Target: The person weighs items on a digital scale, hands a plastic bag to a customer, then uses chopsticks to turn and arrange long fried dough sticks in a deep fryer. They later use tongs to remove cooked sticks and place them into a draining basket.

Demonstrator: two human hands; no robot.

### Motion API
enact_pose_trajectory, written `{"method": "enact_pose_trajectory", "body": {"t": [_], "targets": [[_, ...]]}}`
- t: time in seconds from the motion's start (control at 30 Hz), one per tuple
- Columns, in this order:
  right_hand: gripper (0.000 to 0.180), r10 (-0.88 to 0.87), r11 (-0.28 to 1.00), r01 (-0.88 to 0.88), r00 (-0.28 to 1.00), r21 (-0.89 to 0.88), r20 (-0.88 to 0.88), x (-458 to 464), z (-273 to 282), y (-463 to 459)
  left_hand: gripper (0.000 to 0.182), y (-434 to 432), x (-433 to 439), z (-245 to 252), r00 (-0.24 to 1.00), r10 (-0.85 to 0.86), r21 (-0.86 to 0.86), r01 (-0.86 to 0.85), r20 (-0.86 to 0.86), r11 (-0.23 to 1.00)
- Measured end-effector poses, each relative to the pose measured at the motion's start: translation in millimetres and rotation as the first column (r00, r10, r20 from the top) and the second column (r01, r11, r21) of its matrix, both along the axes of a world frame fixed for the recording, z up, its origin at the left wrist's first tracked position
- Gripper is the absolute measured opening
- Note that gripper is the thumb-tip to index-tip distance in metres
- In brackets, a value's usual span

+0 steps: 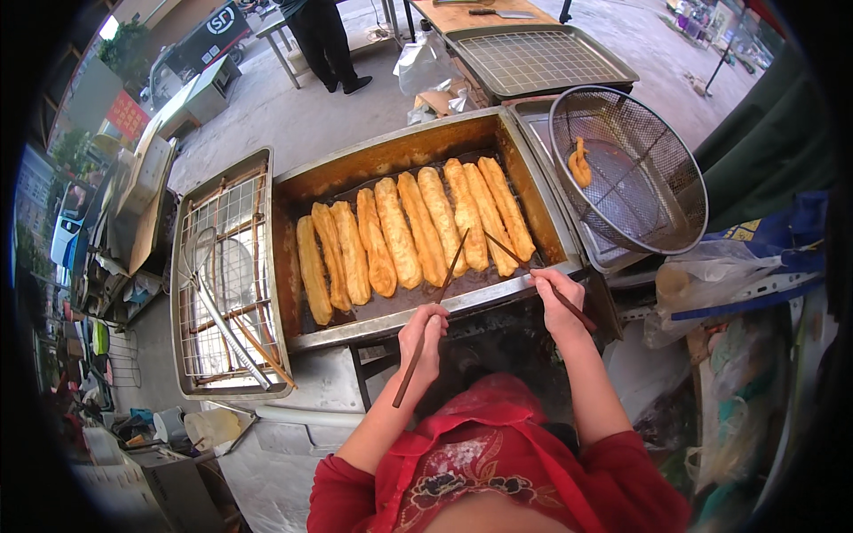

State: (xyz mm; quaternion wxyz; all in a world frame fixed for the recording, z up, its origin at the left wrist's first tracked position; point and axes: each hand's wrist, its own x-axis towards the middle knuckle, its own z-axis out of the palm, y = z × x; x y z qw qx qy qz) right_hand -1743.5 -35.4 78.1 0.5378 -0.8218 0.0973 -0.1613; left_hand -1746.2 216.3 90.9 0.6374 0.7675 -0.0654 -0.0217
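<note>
Several golden fried dough sticks [398, 232] float side by side in dark oil inside a rectangular metal fryer [393, 142]. My left hand [422, 334] grips a long brown cooking chopstick [453, 266], whose tip reaches the dough sticks right of the middle. A second chopstick [510, 252] is held in my right hand [558, 297], at the fryer's front right edge. Its tip points left among the dough sticks, close to the first tip. Whether either tip presses on the dough I cannot tell.
Left of the fryer, a tray with a wire rack [206, 353] holds a long-handled skimmer [233, 333]. A mesh basket [673, 206] with a small fried piece [580, 165] stands at right. Behind are a gridded tray [540, 60], a cleaver [503, 13] and a standing person [323, 40].
</note>
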Motion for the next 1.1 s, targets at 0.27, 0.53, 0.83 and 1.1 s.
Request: {"method": "enact_pose_trajectory", "body": {"t": [0.27,0.53,0.83,1.1], "targets": [[0.015,0.013,0.995,-0.003,0.996,-0.103,0.091,-11,20,2,0.020,-2,-2,-3,1.000,0.005,-0.032,-0.005,-0.001,0.999],[0.013,0.034,0.974,0.010,0.981,-0.226,0.190,-15,23,1,0.016,-23,11,-4,0.996,-0.070,0.069,0.066,0.053,0.995],[0.015,-0.026,0.987,0.041,0.995,-0.158,0.093,8,5,-8,0.018,-34,10,12,0.971,-0.103,0.231,0.052,0.218,0.972],[0.022,-0.096,0.973,0.108,0.993,0.202,-0.067,20,-15,-29,0.018,-33,8,10,0.972,-0.127,0.194,0.089,0.198,0.977]]}}
